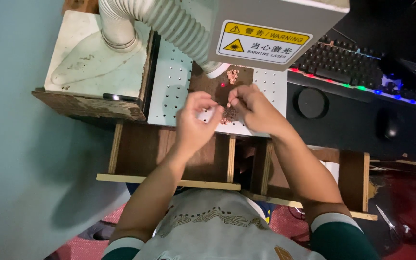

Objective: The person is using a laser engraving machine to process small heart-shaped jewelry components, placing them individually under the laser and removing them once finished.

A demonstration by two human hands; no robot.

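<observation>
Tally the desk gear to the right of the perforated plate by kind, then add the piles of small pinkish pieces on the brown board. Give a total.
Keyboard: 1
Computer mouse: 1
Round black puck: 1
Piles of small pinkish pieces: 2, one near the hose end, one under the fingers of the right hand
Total: 5

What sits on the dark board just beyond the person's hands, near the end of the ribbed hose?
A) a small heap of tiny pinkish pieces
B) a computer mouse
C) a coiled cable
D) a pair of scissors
A: a small heap of tiny pinkish pieces lies on the dark board by the ribbed hose, beyond the right hand.
</observation>
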